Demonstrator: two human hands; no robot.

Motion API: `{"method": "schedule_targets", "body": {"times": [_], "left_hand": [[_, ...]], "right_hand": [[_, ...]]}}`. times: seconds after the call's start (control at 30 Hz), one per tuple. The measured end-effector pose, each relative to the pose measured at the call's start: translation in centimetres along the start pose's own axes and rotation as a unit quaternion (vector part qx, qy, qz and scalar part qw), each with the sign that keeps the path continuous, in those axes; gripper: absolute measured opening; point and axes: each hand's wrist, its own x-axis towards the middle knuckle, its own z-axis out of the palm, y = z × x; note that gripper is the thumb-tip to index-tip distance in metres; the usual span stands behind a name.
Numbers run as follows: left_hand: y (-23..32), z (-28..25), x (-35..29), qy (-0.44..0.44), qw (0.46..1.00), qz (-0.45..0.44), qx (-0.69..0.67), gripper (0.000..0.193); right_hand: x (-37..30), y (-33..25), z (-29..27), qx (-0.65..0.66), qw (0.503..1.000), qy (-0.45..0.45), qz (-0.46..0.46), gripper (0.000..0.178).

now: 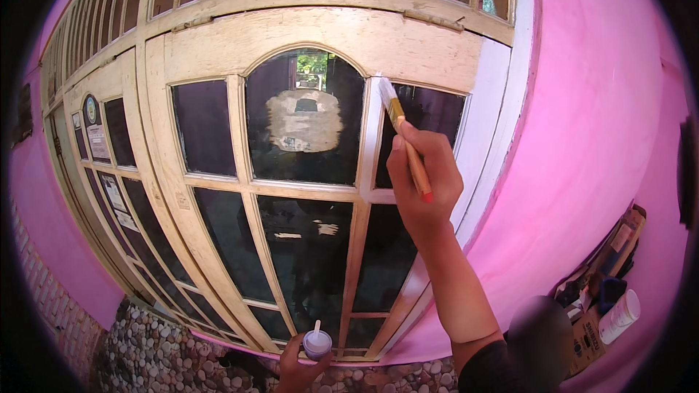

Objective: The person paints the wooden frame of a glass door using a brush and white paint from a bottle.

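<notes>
My right hand (435, 178) is closed round the wooden handle of a paintbrush (395, 110) with a red end. Its white-coated bristles touch the top of an upright glazing bar (371, 138), just under the top rail of a cream wooden window frame (306, 25). That bar looks white along its upper part, as does the frame's right-hand stile (489, 87). Low down, my left hand (297, 372) grips a small cup of whitish paint (318, 350), from which a pale flat stick (317, 326) pokes up.
Dark glass panes (306, 160) fill the frame; one bears a beige patch (302, 120). A pink wall (582, 102) adjoins on the right. At lower right stand a white tub (619, 316) and a cardboard box (586, 346). Pebbled flooring (160, 353) lies below.
</notes>
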Motion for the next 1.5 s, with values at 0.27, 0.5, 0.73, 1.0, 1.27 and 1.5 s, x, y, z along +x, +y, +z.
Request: {"method": "schedule_targets", "body": {"times": [0.27, 0.5, 0.73, 1.0, 1.27, 1.5], "left_hand": [[1.8, 0.5, 0.0, 0.010, 0.999, -0.003, 0.030, 0.064], [2.5, -0.7, 0.5, 0.007, 0.998, 0.018, 0.059, 0.065], [2.0, -0.6, 0.2, 0.013, 0.998, 0.011, 0.057, 0.065], [1.6, -0.6, 0.1, 0.008, 0.998, 0.021, 0.053, 0.064], [1.5, -0.3, 0.0, 0.011, 0.999, 0.007, 0.045, 0.063], [2.2, -0.4, 0.3, 0.010, 0.999, 0.010, 0.038, 0.063]], "right_hand": [[-0.3, -0.3, -1.0, -0.085, 0.992, 0.034, -0.082, 0.023], [0.8, 0.0, -0.1, -0.024, 0.999, 0.027, -0.041, 0.023], [-0.7, -0.6, -0.7, -0.066, 0.996, 0.011, -0.061, 0.023], [1.1, -0.6, -0.4, -0.028, 0.999, 0.016, -0.037, 0.022], [-1.4, -1.3, -1.3, -0.082, 0.995, 0.006, -0.060, 0.021], [-0.4, -1.3, -1.1, -0.039, 0.999, -0.004, 0.010, 0.021]]}}
